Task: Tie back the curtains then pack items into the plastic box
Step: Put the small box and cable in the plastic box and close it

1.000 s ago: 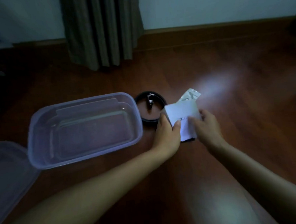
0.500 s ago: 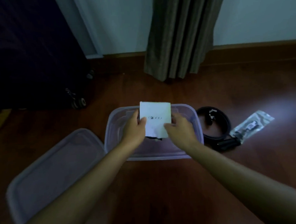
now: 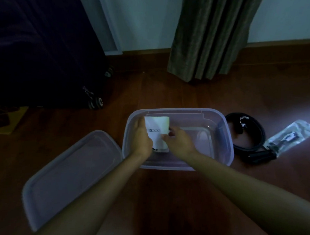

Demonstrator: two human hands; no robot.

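The clear plastic box (image 3: pixel 221 131) sits on the wooden floor in front of me. Inside its left half lies a small white packet (image 3: pixel 157 129) with dark print. My left hand (image 3: pixel 142 139) holds the packet's left edge, and my right hand (image 3: pixel 179 143) grips its lower right side. Both hands are down inside the box. The box's lid (image 3: pixel 71 177) lies flat on the floor to the left. A coiled black belt (image 3: pixel 246 130) and a clear bag with a dark item (image 3: pixel 291 137) lie to the right of the box.
A grey-green curtain (image 3: pixel 209 33) hangs to the floor behind the box. A dark wheeled suitcase (image 3: pixel 39 51) stands at the back left. A brown skirting board runs along the white wall. A yellowish mat edge (image 3: pixel 5 123) shows at far left.
I picked the white packet up from the floor by the belt, carried it left over the box, and lowered it into the box's left half. My view swung left.
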